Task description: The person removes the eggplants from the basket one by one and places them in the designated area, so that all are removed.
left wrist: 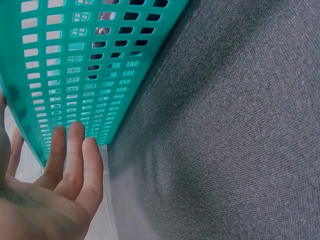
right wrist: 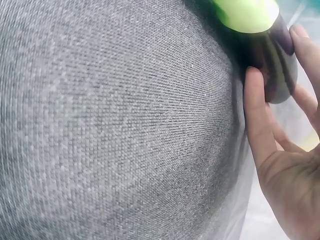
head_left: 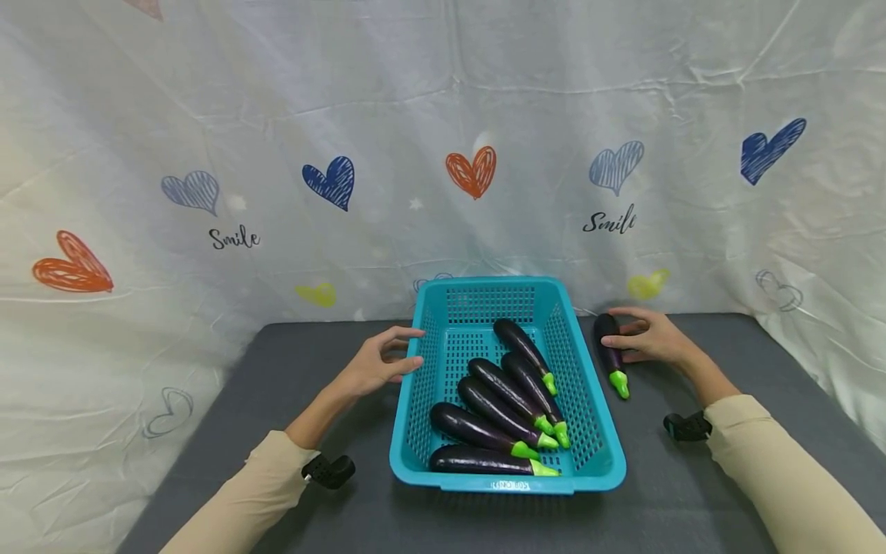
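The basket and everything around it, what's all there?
Basket: one, turquoise, on the table.
Table: one, grey, underneath.
Eggplants: six, dark purple and green, in the basket.
Lone eggplant: one, same colours, right of it.
Sheet: one, white, behind the table.
Hearts: several, mixed colours, on the sheet.
Smile words: two, black, there too.
Wrist gadgets: two, black, at the sleeves.
Sleeves: two, beige, left and right.
Left hand: one, at the basket's left edge.
Right hand: one, holding the lone eggplant.
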Demonstrator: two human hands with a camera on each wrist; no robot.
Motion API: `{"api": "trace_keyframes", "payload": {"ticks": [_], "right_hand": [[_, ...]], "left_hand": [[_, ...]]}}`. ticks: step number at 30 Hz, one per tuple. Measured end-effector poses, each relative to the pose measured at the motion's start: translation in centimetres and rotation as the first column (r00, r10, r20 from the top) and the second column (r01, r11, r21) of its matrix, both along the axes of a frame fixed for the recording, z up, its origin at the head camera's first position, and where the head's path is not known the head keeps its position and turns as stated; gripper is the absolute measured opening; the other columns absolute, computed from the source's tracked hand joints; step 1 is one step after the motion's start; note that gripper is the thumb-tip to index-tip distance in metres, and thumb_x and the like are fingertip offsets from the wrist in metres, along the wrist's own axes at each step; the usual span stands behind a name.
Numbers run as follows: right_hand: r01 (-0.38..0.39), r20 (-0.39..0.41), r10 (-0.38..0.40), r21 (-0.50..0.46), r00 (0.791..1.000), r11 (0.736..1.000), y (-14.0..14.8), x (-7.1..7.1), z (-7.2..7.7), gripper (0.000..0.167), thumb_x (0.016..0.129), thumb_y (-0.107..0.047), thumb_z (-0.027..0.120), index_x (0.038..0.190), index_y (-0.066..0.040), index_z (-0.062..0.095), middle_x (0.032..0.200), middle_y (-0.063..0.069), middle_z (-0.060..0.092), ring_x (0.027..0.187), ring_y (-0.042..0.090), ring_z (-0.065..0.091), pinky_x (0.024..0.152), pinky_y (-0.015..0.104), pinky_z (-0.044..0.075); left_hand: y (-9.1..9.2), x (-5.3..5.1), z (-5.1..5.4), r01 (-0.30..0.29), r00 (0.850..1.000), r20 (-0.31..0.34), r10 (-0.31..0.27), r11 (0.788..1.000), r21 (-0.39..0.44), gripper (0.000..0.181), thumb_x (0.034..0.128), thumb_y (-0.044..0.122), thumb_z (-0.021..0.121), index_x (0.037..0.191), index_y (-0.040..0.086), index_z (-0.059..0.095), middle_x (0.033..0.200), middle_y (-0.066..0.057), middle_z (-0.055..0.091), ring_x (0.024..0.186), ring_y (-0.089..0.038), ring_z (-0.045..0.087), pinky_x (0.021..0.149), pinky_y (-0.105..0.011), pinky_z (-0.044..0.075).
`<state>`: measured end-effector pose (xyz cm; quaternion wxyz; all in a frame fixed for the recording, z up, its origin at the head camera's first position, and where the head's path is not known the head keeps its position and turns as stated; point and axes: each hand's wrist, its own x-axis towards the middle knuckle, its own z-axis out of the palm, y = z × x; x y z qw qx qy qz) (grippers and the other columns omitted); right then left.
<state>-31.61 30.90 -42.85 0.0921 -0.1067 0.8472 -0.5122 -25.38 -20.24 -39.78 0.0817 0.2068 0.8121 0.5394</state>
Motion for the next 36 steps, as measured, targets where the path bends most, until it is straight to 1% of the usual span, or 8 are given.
{"api": "trace_keyframes", "payload": {"ticks": [6, 10, 14, 23, 27, 30, 33, 36], "right_hand": [[-0.002, 0.006, 0.002, 0.012, 1.000, 1.000, -0.1, 0.0, 0.1, 0.081, 0.094, -0.027, 0.078, 0.157, 0.000, 0.033, 0.142, 0.045, 0.034, 0.122, 0.056, 0.049, 0.078, 0.045, 0.060], [-0.005, -0.007, 0.006, 0.044, 1.000, 0.999, 0.2, 0.2, 0.2, 0.080, 0.095, -0.029, 0.076, 0.156, 0.001, 0.033, 0.142, 0.045, 0.034, 0.124, 0.057, 0.047, 0.077, 0.046, 0.060], [-0.002, -0.023, 0.003, 0.067, 1.000, 0.998, 0.6, 0.5, 0.5, 0.080, 0.096, -0.029, 0.076, 0.156, 0.001, 0.033, 0.138, 0.045, 0.038, 0.118, 0.055, 0.052, 0.078, 0.048, 0.060], [0.020, -0.038, -0.018, 0.053, 0.999, 0.998, 1.6, 0.6, 1.3, 0.080, 0.096, -0.027, 0.075, 0.156, 0.004, 0.032, 0.132, 0.040, 0.045, 0.106, 0.045, 0.064, 0.077, 0.046, 0.060], [0.042, -0.089, -0.035, 0.068, 0.995, 0.997, 1.8, 0.7, 2.0, 0.077, 0.097, -0.030, 0.074, 0.154, 0.004, 0.035, 0.130, 0.039, 0.049, 0.106, 0.045, 0.064, 0.077, 0.045, 0.060], [0.069, -0.145, -0.055, 0.090, 0.988, 0.994, 1.7, 0.8, 2.5, 0.075, 0.097, -0.034, 0.073, 0.152, 0.004, 0.039, 0.129, 0.036, 0.052, 0.107, 0.046, 0.063, 0.078, 0.046, 0.059], [0.094, -0.185, -0.077, 0.088, 0.980, 0.992, 1.6, 0.8, 2.9, 0.072, 0.098, -0.035, 0.072, 0.151, 0.003, 0.043, 0.128, 0.033, 0.053, 0.110, 0.046, 0.060, 0.080, 0.047, 0.059], [0.095, -0.213, -0.078, 0.071, 0.974, 0.993, 1.5, 0.7, 3.3, 0.069, 0.098, -0.034, 0.071, 0.151, 0.002, 0.044, 0.129, 0.031, 0.053, 0.109, 0.037, 0.061, 0.080, 0.046, 0.059]], "left_hand": [[0.0, 0.1, -0.2, -0.011, 1.000, -0.002, 0.011, 1.000, -0.005, 0.049, 0.1011, 0.022, 0.068, 0.147, 0.013, 0.053, 0.142, -0.020, 0.051, 0.125, -0.037, 0.055, 0.087, -0.047, 0.057], [0.0, 0.0, -0.2, -0.012, 1.000, 0.000, 0.012, 1.000, -0.003, 0.049, 0.1009, 0.022, 0.069, 0.147, 0.012, 0.053, 0.142, -0.020, 0.051, 0.125, -0.038, 0.055, 0.087, -0.048, 0.057], [0.1, -0.1, -0.1, -0.019, 1.000, 0.002, 0.019, 1.000, -0.008, 0.048, 0.1008, 0.021, 0.069, 0.146, 0.014, 0.054, 0.142, -0.020, 0.051, 0.126, -0.037, 0.054, 0.086, -0.047, 0.057], [0.1, -0.2, -0.2, -0.017, 1.000, -0.002, 0.017, 1.000, -0.005, 0.048, 0.1010, 0.019, 0.068, 0.146, 0.012, 0.054, 0.142, -0.021, 0.051, 0.126, -0.039, 0.054, 0.086, -0.047, 0.057], [0.1, -0.2, -0.3, -0.015, 1.000, -0.002, 0.015, 1.000, -0.002, 0.049, 0.1010, 0.018, 0.068, 0.147, 0.011, 0.053, 0.142, -0.022, 0.050, 0.125, -0.039, 0.054, 0.086, -0.048, 0.057], [0.1, -0.1, -0.2, -0.018, 1.000, 0.000, 0.018, 1.000, -0.003, 0.049, 0.1009, 0.019, 0.068, 0.147, 0.012, 0.053, 0.142, -0.022, 0.050, 0.125, -0.039, 0.054, 0.087, -0.048, 0.057], [0.1, -0.1, -0.2, -0.019, 1.000, 0.001, 0.019, 1.000, -0.003, 0.049, 0.1008, 0.019, 0.069, 0.146, 0.012, 0.054, 0.141, -0.022, 0.051, 0.124, -0.039, 0.054, 0.087, -0.048, 0.057], [0.1, -0.1, -0.2, -0.019, 1.000, 0.002, 0.019, 1.000, -0.002, 0.049, 0.1007, 0.019, 0.069, 0.146, 0.012, 0.054, 0.141, -0.022, 0.051, 0.124, -0.039, 0.055, 0.086, -0.048, 0.057]]}}
